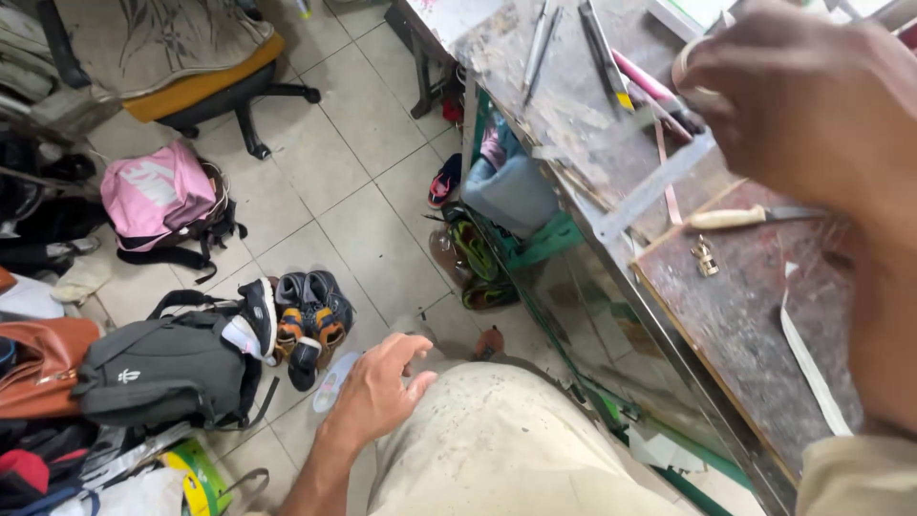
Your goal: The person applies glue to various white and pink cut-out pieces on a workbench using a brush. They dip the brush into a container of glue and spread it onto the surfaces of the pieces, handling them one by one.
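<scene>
My left hand rests on my thigh in pale trousers, fingers spread, holding nothing. My right hand is raised close to the camera over the worn workbench, blurred, with its fingers curled. A pale loop shows at its fingertips; I cannot tell whether it is gripped. Below that hand lie a knife with a pale handle, a metal ruler, a small brass buckle and a white strip.
Pink strips and thin metal tools lie further along the bench. On the tiled floor are a pink backpack, a grey backpack, sandals, a brown bag and an office chair. A blue bag sits under the bench.
</scene>
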